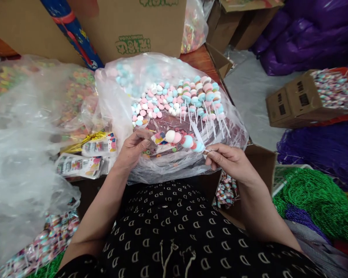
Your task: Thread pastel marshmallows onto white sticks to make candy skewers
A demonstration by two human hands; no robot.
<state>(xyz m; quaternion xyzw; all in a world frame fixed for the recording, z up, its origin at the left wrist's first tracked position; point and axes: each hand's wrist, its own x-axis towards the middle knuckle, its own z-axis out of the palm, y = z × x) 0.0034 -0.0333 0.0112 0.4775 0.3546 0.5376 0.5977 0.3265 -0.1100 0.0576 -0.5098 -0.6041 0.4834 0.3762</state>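
Observation:
Between my two hands lies a candy skewer [188,141] of white, pink and blue pieces on a white stick. My right hand [227,159] pinches the stick end. With its thumb and fingers, my left hand [137,147] grips the edge of a small printed plastic bag [159,137] at the skewer's other end; how far the skewer sits in the bag I cannot tell. Just beyond my hands, several finished candy skewers [198,92] lie side by side, sticks toward me. Loose candies [153,102] in pink, white and blue are heaped beside them on clear plastic.
Stacks of printed bags [79,165] with gold twist ties [82,141] lie left, near a large clear bag [20,127]. An open carton [256,164] by my right arm contains wrapped candies [226,189]. A cardboard box [150,31] stands behind; green beads [316,197] lie right.

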